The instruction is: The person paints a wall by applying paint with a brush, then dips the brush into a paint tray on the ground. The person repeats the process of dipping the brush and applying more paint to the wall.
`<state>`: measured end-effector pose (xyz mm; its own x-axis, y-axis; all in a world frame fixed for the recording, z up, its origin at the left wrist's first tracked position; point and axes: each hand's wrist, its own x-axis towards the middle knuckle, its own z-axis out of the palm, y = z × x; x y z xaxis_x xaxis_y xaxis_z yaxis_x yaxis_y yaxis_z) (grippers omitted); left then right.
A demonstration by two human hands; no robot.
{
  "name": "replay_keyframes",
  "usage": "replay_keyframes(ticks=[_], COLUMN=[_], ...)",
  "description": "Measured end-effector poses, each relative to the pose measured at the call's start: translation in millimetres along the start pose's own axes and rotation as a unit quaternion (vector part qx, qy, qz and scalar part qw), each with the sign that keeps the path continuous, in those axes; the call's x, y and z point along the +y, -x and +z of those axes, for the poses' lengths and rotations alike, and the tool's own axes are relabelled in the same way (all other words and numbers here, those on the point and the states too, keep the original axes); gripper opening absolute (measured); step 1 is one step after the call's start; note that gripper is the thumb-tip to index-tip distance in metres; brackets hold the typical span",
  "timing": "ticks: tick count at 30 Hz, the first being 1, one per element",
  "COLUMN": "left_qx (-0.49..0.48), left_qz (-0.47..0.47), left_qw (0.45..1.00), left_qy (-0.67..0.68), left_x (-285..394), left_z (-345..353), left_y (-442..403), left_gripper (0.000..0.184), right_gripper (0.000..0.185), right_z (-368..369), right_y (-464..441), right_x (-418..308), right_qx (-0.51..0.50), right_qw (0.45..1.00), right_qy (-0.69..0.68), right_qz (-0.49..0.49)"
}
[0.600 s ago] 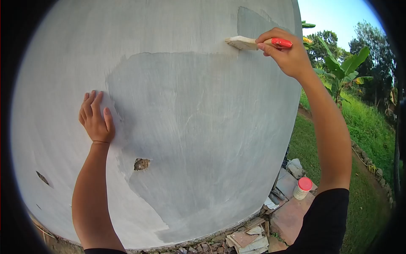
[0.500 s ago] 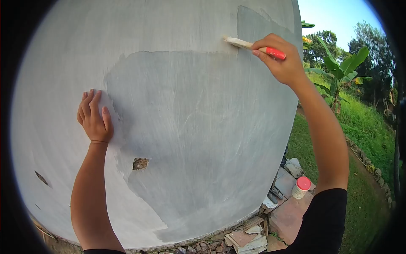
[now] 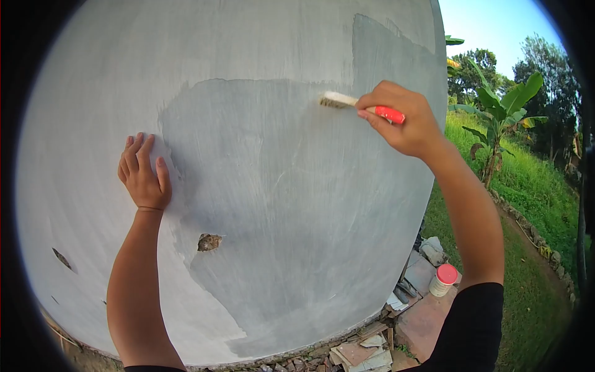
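My right hand (image 3: 400,118) grips a paintbrush (image 3: 338,100) by its red-tipped handle. Its pale bristles point left, against the upper part of a grey wall (image 3: 266,167). A darker patch with ragged edges covers much of the wall, and the bristles lie within it, below its upper edge. Farther left, my left hand (image 3: 144,177) rests flat on the lighter surface with fingers stretched upward, beside the patch's left border. Below it and to the right, a rough hole (image 3: 209,242) breaks the wall.
At lower right, a white bucket with a red lid (image 3: 444,280) stands on stone slabs (image 3: 424,319). Broken tiles (image 3: 365,353) and rubble lie along the wall's foot. Grass and a banana plant (image 3: 502,111) are beyond the wall's right edge.
My right hand has brought the paintbrush down and slightly left, from the patch's upper edge to inside it. My left hand stays at the same place on the wall; the view has shifted slightly.
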<state>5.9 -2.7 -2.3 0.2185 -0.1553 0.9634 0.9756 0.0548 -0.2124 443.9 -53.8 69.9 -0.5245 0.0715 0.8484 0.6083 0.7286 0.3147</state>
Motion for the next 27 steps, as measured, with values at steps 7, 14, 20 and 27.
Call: replay_keyframes(ticks=[7,14,20,27], left_qx=[0.000,-0.002,0.001,0.007], left_qz=[0.006,0.003,0.001,0.007], left_qw=[1.000,1.000,1.000,0.999], left_qy=[-0.003,0.001,0.014,0.046], left_x=[-3,-4,-5,-6], left_z=[2,2,1,-1], left_y=[1,0,1,0], left_gripper=[0.039,0.040,0.039,0.042], right_gripper=[0.018,0.013,0.016,0.009], right_z=[55,70,39,107], right_y=[73,93,6,156], right_x=[-28,-46,-12,-87], right_qx=[-0.090,-0.218,0.059,-0.156], right_qw=[0.984,0.967,0.988,0.947], right_qy=[0.071,-0.125,0.084,0.093], right_qz=[-0.133,-0.049,-0.112,-0.264])
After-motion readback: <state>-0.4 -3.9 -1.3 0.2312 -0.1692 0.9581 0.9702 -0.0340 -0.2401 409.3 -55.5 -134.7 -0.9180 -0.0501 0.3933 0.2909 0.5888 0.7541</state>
